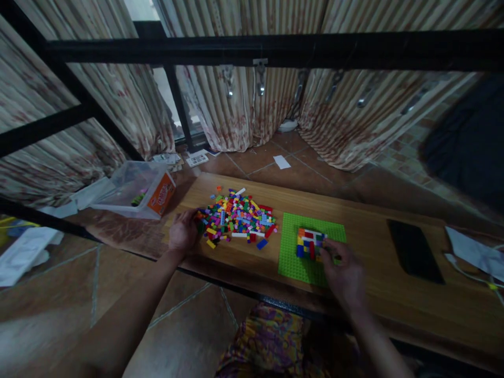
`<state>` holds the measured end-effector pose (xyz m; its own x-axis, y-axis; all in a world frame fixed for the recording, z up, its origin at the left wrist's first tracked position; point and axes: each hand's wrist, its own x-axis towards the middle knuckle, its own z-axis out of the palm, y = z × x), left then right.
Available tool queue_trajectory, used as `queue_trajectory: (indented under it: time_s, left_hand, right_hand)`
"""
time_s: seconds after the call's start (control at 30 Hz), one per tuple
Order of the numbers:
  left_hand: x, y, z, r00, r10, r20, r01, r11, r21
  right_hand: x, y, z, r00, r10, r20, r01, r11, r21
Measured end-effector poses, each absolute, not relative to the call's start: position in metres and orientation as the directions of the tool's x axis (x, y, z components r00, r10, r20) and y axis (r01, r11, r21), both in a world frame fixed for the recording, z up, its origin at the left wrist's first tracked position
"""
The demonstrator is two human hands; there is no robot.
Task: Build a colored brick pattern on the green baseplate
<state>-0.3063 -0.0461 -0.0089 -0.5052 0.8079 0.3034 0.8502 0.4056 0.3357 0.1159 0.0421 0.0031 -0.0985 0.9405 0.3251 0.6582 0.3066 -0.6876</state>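
A loose pile of small coloured toy bricks (240,215) lies on the wooden bench top. At its left edge is my left hand (184,230), fingers curled in against the bricks; what they hold, if anything, is hidden. To the right of the pile lies a bright green studded baseplate (289,247). A low block of joined toy bricks (309,244), in red, white, blue and yellow, sits on it. My right hand (344,268) reaches over the baseplate, thumb and fingers closed on a brick at the block's right edge, which they partly cover.
A clear plastic box (136,189) with an orange label stands left of the bench top (378,241). A flat black object (415,251) lies at the right, near white paper (476,249) and a cable. Dark metal bars (275,50) cross in front of curtains. Papers lie on the tiled floor.
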Motion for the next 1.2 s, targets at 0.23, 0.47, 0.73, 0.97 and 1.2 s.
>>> queue_trajectory:
  time_s: [0.23, 0.47, 0.73, 0.97, 1.2]
  left_hand:
    - [-0.306, -0.048, -0.011, -0.489, 0.809, 0.327, 0.856, 0.374, 0.357]
    - [-0.308, -0.049, -0.014, -0.495, 0.813, 0.306, 0.845, 0.367, 0.390]
    - [-0.304, -0.050, -0.010, -0.509, 0.805, 0.306, 0.833, 0.371, 0.410]
    - [-0.305, -0.052, -0.013, -0.512, 0.800, 0.314, 0.822, 0.351, 0.448]
    - [-0.303, -0.052, -0.012, -0.545, 0.782, 0.301, 0.799, 0.376, 0.469]
  right_hand:
    - [0.038, 0.002, 0.015, -0.428, 0.839, 0.336, 0.526, 0.533, -0.663]
    - [-0.016, 0.015, 0.011, -0.578, 0.736, 0.353, 0.446, 0.647, -0.618]
    - [-0.032, 0.028, 0.001, -0.664, 0.658, 0.356, 0.427, 0.724, -0.542]
    - [-0.022, 0.042, 0.005, -0.643, 0.684, 0.344, 0.455, 0.703, -0.547]
    - [-0.051, 0.037, 0.015, -0.653, 0.657, 0.377, 0.403, 0.723, -0.561]
